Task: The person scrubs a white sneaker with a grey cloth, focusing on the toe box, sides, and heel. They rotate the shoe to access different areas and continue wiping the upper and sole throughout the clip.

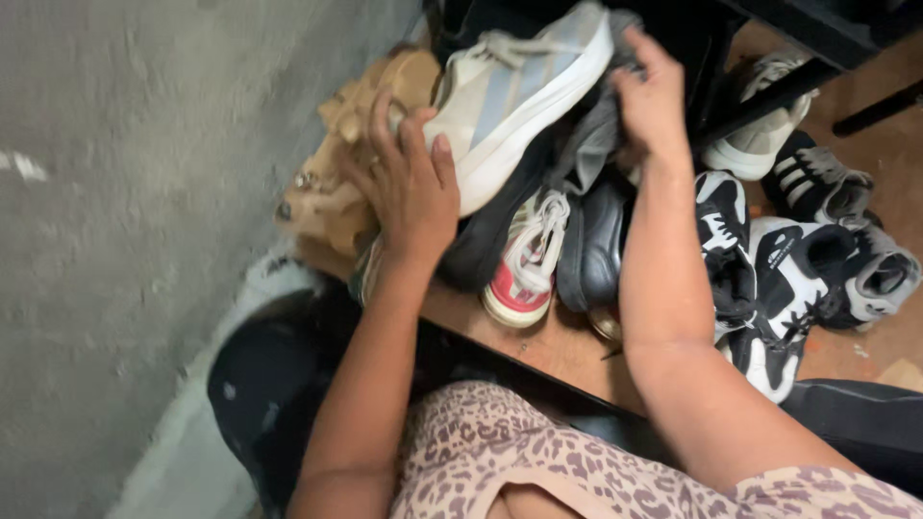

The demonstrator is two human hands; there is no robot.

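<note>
Head view, looking down on a wooden shelf [558,351] crowded with shoes; frame is motion-blurred.

Left hand [409,187]: fingers spread wide, palm down, pressed on the heel end of a cream sneaker with pale blue stripes [524,91]. Fingertips reach over onto a tan shoe [361,135] just beside it at 9 o'clock. Whether the hand actually grips the sneaker or only rests on it, cannot tell.

Right hand [654,101]: at 3 o'clock of the cream sneaker, fingers loosely curled, partly open, touching a grey fabric item [591,144] that hangs under the sneaker's toe end. No closed hold visible.

Cream sneaker: lies tilted on top of the pile, sole facing 5 o'clock, between the two hands, toe towards 1 o'clock.

Below it, at 6 o'clock: a white sneaker with a red sole [524,274], and just beside that a dark shoe [591,245].

At 3 to 4 o'clock of the right forearm: several black-and-white sneakers [779,279] on the brown floor, and a white sneaker [764,130] further up.

Grey concrete wall [125,240] fills the 9 o'clock side. Leopard-print garment [538,461] at 6 o'clock.
</note>
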